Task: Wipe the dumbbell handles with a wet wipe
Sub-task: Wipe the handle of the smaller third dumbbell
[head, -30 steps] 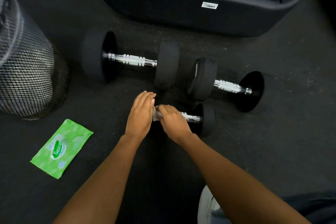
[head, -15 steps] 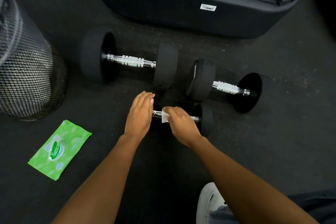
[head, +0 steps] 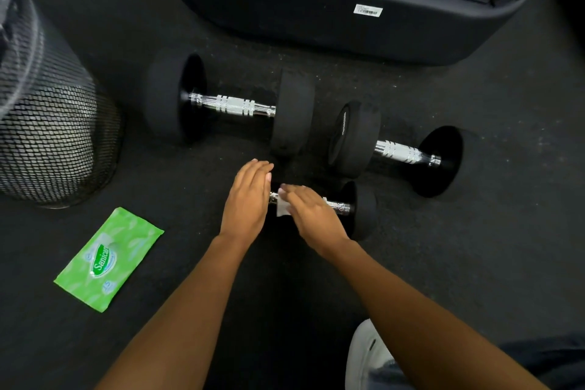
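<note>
At floor centre, small dumbbell (head: 364,210) | right hand (head: 311,215) curled over white wet wipe (head: 282,208), pressing it on the chrome handle (head: 338,207) | left hand (head: 248,203) flat, fingers straight, holding nothing, covering its left end | largest dumbbell (head: 234,106) and mid-size dumbbell (head: 399,152) just beyond | green wipes pack (head: 107,260), mesh bin (head: 53,136) left; bare black rubber floor (head: 474,263) right | black machine base (head: 348,32) behind.

open floor (head: 443,263) right; mesh bin (head: 53,136) and wipes pack (head: 107,260) crowd left
</note>
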`<state>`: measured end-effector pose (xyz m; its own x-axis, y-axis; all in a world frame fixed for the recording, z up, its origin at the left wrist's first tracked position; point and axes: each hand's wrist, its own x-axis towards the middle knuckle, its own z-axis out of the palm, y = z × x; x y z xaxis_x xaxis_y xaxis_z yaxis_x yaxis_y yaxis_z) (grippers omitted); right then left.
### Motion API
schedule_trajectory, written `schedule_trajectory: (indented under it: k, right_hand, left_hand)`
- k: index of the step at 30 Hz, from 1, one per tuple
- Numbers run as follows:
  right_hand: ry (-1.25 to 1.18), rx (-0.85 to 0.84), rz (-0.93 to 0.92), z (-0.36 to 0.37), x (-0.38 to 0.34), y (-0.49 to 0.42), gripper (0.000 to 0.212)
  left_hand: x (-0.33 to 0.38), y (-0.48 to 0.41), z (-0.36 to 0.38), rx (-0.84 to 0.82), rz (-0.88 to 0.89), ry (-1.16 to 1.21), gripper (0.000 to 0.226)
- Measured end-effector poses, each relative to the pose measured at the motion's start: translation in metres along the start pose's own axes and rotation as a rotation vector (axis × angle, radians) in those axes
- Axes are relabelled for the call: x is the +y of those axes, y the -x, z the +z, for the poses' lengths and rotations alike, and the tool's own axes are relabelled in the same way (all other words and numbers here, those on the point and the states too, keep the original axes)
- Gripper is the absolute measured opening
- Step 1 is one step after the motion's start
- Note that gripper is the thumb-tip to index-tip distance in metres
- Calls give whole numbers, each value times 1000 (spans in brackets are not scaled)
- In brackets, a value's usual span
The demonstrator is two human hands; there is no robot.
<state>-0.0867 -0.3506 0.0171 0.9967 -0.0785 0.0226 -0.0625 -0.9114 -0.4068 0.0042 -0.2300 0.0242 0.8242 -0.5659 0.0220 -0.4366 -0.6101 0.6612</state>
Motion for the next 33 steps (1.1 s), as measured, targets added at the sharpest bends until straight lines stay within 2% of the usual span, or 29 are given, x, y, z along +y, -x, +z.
schedule_trajectory:
  k: [4, 8, 10, 14, 16, 18, 20, 22, 26, 29, 31, 33]
  right_hand:
    - [-107, 79, 131, 0, -3, 4, 28]
    - [-60, 84, 179, 6, -25, -18, 16]
    - [-29, 60, 123, 9, -27, -21, 18]
    - [43, 14, -10, 6, -10, -4, 43]
    - [52, 23, -18, 2, -3, 1, 40]
    - [8, 43, 52, 1, -7, 0, 33]
    - [-60, 65, 122, 4, -18, -7, 21]
    - [-83, 95, 119, 6, -27, -15, 13]
    - [-6, 57, 16, 11, -19, -13, 28]
    - [58, 26, -29, 6, -2, 2, 44]
    - [74, 25, 5, 1, 5, 9, 44]
    - [27, 41, 64, 1, 2, 7, 33]
  left_hand:
    - [1, 0, -1, 12, 20, -5, 48]
    - [0, -1, 0, 7, 14, 0, 51]
    - [0, 0, -1, 8, 39, -6, 53]
    - [0, 1, -2, -19, 20, 2, 40]
    - [0, 0, -1, -7, 20, 2, 35]
    - [0, -1, 0, -1, 20, -7, 34]
    - [-1, -2, 1, -3, 0, 5, 37]
    - [-2, -2, 1, 5, 8, 20, 46]
    - [-3, -2, 1, -3, 3, 20, 36]
    - [0, -1, 0, 3, 9, 18, 41]
    - [2, -1, -1, 7, 19, 4, 45]
    - [2, -2, -1, 0, 7, -3, 47]
